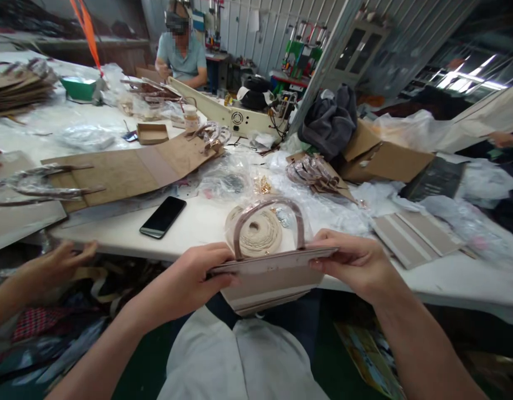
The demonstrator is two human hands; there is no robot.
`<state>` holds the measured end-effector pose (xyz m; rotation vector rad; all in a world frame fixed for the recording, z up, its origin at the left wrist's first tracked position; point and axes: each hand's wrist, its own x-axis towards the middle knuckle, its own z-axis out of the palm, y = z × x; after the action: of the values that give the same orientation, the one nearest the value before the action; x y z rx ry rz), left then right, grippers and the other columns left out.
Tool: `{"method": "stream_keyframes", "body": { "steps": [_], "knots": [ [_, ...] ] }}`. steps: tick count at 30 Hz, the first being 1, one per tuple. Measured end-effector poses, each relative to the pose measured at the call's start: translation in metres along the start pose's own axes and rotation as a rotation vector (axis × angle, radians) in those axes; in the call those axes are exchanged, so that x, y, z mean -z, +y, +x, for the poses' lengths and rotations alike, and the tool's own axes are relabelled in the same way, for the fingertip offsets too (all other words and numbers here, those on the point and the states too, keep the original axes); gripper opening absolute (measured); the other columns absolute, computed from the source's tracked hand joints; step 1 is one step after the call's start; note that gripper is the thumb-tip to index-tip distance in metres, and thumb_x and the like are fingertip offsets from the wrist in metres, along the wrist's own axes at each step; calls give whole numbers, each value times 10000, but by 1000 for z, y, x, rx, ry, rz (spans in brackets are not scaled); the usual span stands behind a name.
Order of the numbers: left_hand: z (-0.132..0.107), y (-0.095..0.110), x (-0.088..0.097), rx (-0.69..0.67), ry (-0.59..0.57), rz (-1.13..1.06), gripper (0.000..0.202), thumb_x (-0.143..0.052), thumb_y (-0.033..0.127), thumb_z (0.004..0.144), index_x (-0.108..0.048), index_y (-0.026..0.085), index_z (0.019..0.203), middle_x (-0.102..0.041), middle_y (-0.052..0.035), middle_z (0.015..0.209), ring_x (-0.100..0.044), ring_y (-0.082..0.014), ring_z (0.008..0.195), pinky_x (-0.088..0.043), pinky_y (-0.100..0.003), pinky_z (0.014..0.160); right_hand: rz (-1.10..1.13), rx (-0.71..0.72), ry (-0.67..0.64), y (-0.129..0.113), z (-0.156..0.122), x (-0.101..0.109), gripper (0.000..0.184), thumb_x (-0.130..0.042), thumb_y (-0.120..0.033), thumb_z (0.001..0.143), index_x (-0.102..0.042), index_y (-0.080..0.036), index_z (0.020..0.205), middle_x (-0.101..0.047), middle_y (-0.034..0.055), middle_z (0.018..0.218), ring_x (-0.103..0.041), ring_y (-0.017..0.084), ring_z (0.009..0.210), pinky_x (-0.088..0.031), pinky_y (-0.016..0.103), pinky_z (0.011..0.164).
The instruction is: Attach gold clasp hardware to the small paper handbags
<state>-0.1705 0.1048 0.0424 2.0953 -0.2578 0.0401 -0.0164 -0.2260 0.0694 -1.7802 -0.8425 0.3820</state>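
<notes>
Between my two hands is a beige bag panel (277, 280) with a brown arched handle (238, 222) rising from its top edge. My left hand (198, 272) pinches the panel's left top corner, thumb on the near face. At the right top corner, my right hand (352, 261) grips it the same way. The panel is tilted, held at the table's front edge over my lap. Just behind the handle lies a roll of cream tape (256, 229). A black phone (163, 217) rests on the table left of it.
A long brown panel with wrapped handles (156, 164) lies to the left. Gold metal pieces (262, 185), more handles (312, 172), a cardboard box (389, 158) and a flat beige panel (414, 238) are around. A co-worker's hand (66, 258) reaches in at left; another person (182, 55) sits opposite.
</notes>
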Motion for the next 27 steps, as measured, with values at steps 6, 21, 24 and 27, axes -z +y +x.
{"method": "stream_keyframes", "body": {
  "steps": [6, 21, 24, 27],
  "knots": [
    [5, -33, -24, 174, 172, -150, 167, -747, 221, 941, -780, 224, 1105, -817, -19, 1006, -733, -197, 917, -545, -271, 782, -55, -127, -94, 21, 16, -1, 232, -890, -382, 926, -890, -228, 1101, -802, 86, 1068, -735, 239, 958, -605, 326, 795],
    [118, -124, -31, 428, 183, 242, 217, -750, 366, 870, -789, 174, 963, -819, -138, 976, -755, -327, 929, -522, -368, 777, 82, -456, 96, 150, 110, -19, 447, -941, -531, 625, -807, -175, 860, -785, 57, 841, -642, 219, 756, -461, 312, 652],
    [126, -129, -28, 423, 177, 261, 266, -747, 374, 865, -805, 168, 1024, -817, -142, 1006, -756, -339, 967, -557, -393, 855, 64, -465, 108, 160, 114, -19, 450, -922, -525, 638, -799, -156, 866, -765, 49, 800, -612, 199, 713, -428, 304, 635],
    [130, -135, -30, 418, 213, 299, 324, -740, 389, 874, -814, 160, 1091, -776, -173, 1172, -716, -366, 1143, -554, -436, 1023, 38, -461, 108, 165, 115, -18, 447, -907, -525, 658, -802, -152, 880, -756, 43, 786, -601, 196, 708, -428, 306, 636]
  ]
}}
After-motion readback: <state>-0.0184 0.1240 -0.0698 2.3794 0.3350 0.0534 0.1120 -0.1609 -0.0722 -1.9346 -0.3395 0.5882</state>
